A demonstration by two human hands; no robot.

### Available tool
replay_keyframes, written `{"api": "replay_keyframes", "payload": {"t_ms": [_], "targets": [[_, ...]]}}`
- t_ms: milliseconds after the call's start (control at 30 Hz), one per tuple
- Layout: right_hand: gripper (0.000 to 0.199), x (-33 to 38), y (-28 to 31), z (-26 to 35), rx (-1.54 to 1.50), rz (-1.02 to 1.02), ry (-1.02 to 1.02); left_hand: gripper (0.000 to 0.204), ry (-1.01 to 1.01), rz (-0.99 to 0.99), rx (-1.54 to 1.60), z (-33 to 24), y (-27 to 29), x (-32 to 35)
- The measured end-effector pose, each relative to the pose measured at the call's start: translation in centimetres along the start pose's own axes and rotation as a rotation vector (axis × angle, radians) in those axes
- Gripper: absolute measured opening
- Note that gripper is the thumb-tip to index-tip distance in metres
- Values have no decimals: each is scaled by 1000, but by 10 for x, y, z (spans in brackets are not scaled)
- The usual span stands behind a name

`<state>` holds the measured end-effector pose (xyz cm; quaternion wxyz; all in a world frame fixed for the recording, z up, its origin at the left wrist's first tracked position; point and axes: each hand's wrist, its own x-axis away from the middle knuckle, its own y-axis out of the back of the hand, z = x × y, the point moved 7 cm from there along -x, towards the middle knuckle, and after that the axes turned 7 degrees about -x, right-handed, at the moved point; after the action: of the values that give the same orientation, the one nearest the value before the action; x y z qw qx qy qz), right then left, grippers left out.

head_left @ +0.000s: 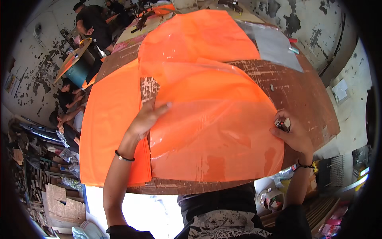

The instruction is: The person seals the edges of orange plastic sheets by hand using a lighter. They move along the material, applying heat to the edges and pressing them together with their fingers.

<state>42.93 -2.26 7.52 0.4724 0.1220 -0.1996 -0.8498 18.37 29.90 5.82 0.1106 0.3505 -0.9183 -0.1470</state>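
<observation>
In front of me a clear plastic sheet lies over bright orange fabric, its surface wrinkled and shiny. My left hand is at the sheet's left edge, with the thumb on top and the other fingers mostly hidden. On the right side, my right hand is curled around a small dark and silvery metal tool, whose exact kind I cannot make out. Its thumb rests by the right edge of the sheet. A stack of folded orange fabric lies left of my left hand.
All this rests on a worn brown table. More orange fabric and a grey sheet lie at the far side. Other people are at the far left. Cardboard scraps fill the lower left; a bin stands below right.
</observation>
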Motion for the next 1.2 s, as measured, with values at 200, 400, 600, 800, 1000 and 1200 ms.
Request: {"api": "replay_keyframes", "payload": {"t_ms": [200, 400, 600, 800, 1000, 1200], "targets": [[27, -57, 22, 38, 379, -235, 255, 60, -39, 134, 52, 15, -7, -8], [34, -157, -33, 82, 367, -60, 419, 52, -91, 106, 48, 16, 1, -9], [39, -245, -55, 39, 479, -38, 267, 50, -212, 117, 107, 4, -11, -9], [26, -267, -40, 39, 177, -75, 435, 63, -208, 45, 147, 2, -3, -3], [25, -281, 64, 29, 76, -423, 370, 66, -91, 36, 145, 3, 16, -7], [37, -242, 63, 34, 403, -384, 578, 57, -157, -88, -29, 24, 21, -19]]}}
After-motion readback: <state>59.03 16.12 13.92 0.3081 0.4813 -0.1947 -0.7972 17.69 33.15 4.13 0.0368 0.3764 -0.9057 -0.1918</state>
